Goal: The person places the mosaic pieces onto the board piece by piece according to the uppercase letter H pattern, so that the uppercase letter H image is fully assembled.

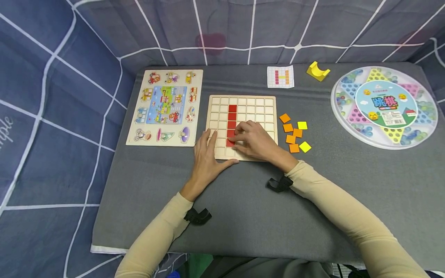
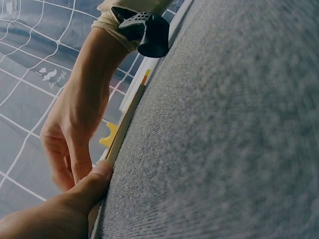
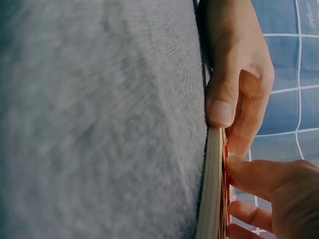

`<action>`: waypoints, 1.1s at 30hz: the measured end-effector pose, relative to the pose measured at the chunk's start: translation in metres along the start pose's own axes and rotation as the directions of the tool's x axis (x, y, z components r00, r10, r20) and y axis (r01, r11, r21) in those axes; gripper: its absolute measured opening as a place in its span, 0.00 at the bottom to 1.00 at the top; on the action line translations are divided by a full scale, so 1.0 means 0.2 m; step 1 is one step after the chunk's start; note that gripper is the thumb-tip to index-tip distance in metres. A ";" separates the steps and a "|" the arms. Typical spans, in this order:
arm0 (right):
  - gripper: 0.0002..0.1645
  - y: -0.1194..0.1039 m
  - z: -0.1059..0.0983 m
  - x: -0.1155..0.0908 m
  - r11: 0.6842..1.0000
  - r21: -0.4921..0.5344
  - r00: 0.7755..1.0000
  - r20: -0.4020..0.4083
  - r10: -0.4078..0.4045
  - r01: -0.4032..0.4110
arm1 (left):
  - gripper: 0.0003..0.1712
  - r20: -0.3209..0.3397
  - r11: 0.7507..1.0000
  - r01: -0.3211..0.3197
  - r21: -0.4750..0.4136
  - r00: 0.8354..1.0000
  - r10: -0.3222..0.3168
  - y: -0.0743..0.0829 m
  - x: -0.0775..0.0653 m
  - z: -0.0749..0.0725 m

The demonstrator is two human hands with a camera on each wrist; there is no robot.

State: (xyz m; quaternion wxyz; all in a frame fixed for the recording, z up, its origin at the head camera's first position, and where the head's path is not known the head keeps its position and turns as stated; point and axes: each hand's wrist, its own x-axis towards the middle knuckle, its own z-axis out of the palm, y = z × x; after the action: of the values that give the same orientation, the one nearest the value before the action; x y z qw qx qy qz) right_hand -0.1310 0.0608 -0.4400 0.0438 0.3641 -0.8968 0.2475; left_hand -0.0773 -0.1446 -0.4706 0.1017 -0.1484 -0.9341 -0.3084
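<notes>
A wooden grid board (image 1: 257,108) lies in front of me, with a column of red square tiles (image 1: 231,116) in its cells. My right hand (image 1: 255,141) is over the board, its bent fingers and thumb at the lowest red tile (image 1: 229,143). In the right wrist view, the right thumb (image 3: 254,174) and fingertips touch the red strip on top of the board. My left hand (image 1: 206,160) rests at the board's lower left corner, fingers along the left side and thumb by the front edge. The left wrist view shows that thumb (image 2: 99,174) against the board's edge.
Several orange tiles (image 1: 290,139) and two yellow tiles (image 1: 302,125) lie right of the board. Behind it are a pattern card (image 1: 280,85) and a yellow curved block (image 1: 317,72). A picture puzzle (image 1: 139,127) lies left, a round board-game box (image 1: 386,104) right.
</notes>
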 end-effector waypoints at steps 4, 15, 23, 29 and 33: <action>0.14 0.01 -0.01 -0.01 0.998 0.061 1.000 0.002 -0.009 0.009 | 0.64 -0.004 1.000 -0.007 0.000 1.000 0.007 0.00 0.00 0.01; 0.12 0.15 -0.12 -0.18 0.971 0.237 0.996 -0.083 0.016 0.004 | 0.65 -0.004 1.000 -0.011 -0.016 1.000 0.011 0.00 0.00 0.02; 0.17 0.38 -0.31 -0.37 0.959 0.191 0.966 -0.115 0.232 -0.208 | 0.64 -0.018 0.999 -0.011 -0.033 1.000 0.010 -0.01 0.00 0.01; 0.20 0.51 -0.42 -0.53 0.914 0.148 0.917 -0.076 0.391 -0.377 | 0.64 -0.003 0.999 -0.013 -0.032 1.000 0.013 -0.01 0.00 0.01; 0.22 0.56 -0.44 -0.57 0.900 0.148 0.904 -0.061 0.422 -0.410 | 0.64 -0.003 0.999 -0.014 -0.029 1.000 0.013 -0.01 0.00 0.01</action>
State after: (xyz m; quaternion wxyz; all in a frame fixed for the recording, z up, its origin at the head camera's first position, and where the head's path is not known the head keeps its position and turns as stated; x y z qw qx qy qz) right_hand -0.1320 0.2439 -0.4385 0.0068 0.1542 -0.9326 0.3262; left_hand -0.0781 -0.1442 -0.4739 0.1030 -0.1557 -0.9283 -0.3217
